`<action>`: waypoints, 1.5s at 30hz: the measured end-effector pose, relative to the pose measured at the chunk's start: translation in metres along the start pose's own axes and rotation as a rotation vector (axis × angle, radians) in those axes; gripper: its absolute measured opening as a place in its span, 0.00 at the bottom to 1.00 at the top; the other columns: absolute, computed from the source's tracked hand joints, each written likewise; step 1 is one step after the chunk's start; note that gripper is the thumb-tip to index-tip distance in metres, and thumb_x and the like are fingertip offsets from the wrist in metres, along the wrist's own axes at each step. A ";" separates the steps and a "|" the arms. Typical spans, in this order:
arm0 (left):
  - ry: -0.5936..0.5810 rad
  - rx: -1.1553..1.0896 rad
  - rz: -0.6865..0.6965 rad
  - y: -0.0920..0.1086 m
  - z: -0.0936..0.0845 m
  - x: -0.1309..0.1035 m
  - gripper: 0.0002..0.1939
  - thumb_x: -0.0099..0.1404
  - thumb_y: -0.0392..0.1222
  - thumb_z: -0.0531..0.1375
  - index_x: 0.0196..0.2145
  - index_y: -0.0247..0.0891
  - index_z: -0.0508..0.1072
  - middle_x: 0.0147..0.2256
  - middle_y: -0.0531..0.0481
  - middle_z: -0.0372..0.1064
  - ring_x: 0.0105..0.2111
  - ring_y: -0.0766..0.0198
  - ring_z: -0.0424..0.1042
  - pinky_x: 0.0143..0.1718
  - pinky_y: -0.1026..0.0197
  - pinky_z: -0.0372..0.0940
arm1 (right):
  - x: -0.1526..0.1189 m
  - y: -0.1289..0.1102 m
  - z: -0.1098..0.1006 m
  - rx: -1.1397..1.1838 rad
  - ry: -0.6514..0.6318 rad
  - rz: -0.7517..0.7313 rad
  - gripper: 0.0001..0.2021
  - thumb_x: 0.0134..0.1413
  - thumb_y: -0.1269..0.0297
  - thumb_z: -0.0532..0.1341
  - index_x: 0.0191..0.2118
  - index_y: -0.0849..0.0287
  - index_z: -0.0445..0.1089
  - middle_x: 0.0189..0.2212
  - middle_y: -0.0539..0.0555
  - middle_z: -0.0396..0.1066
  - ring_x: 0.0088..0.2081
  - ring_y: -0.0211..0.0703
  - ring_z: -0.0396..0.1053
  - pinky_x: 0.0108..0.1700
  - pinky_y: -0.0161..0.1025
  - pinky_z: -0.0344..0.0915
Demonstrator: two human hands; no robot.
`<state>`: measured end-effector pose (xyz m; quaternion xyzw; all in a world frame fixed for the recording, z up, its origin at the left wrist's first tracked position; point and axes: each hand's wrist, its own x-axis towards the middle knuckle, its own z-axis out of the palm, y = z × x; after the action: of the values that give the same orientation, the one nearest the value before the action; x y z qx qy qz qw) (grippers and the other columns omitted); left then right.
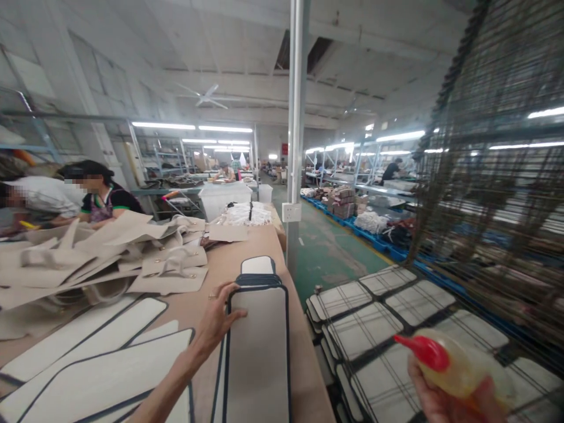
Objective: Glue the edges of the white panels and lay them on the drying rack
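My left hand (224, 314) grips the upper left edge of a long pale panel (259, 352) with a dark border and rounded corners. Its thumb lies on the panel's face and its fingers curl at the edge. The panel lies on top of similar panels on the table, with more panel ends (258, 266) showing beyond it. At the lower right, my right hand (434, 399) is wrapped round a translucent squeeze bottle (467, 364) with yellowish contents. Its red nozzle (425, 351) points left, over the rack of panels.
More dark-edged panels (118, 376) lie on the left of the brown table (304, 358), before a heap of beige pieces with handles (176, 261). A wire rack (383, 346) holding panels stands right, under raised mesh shelves (497, 147). A post (296, 117) rises ahead. Co-workers (103, 197) work at left.
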<state>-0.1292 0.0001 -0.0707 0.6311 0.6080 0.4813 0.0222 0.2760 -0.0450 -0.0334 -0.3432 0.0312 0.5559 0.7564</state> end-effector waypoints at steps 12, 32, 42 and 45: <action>0.000 -0.251 -0.567 0.057 0.023 -0.103 0.23 0.58 0.59 0.56 0.45 0.42 0.72 0.38 0.48 0.77 0.45 0.46 0.73 0.46 0.48 0.69 | -0.020 -0.011 -0.006 0.115 -0.253 -0.112 0.20 0.36 0.59 0.73 0.40 0.56 0.74 0.36 0.52 0.78 0.37 0.45 0.75 0.40 0.40 0.75; -1.303 -0.320 0.144 0.220 -0.013 -0.009 0.17 0.57 0.51 0.60 0.35 0.36 0.81 0.30 0.49 0.75 0.32 0.54 0.70 0.33 0.63 0.65 | -0.061 -0.131 0.030 -0.355 -0.696 -0.382 0.29 0.15 0.63 0.77 0.35 0.52 0.74 0.27 0.50 0.76 0.40 0.56 0.74 0.50 0.56 0.67; -1.642 -0.310 0.163 0.269 -0.034 0.016 0.17 0.59 0.45 0.61 0.42 0.34 0.80 0.33 0.49 0.76 0.36 0.54 0.72 0.36 0.65 0.66 | -0.072 -0.122 0.046 -0.459 -0.837 -0.253 0.28 0.11 0.64 0.77 0.32 0.52 0.73 0.24 0.49 0.76 0.43 0.59 0.73 0.48 0.58 0.68; -1.664 -0.335 0.107 0.275 -0.039 0.014 0.15 0.56 0.43 0.63 0.39 0.33 0.81 0.32 0.49 0.77 0.34 0.54 0.72 0.35 0.64 0.66 | -0.070 -0.115 0.050 -0.474 -0.860 -0.220 0.27 0.10 0.63 0.77 0.30 0.53 0.73 0.24 0.50 0.76 0.43 0.59 0.73 0.48 0.58 0.67</action>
<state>0.0483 -0.0814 0.1268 0.7956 0.2835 -0.0555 0.5325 0.3324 -0.0917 0.0904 -0.2468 -0.4469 0.5558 0.6560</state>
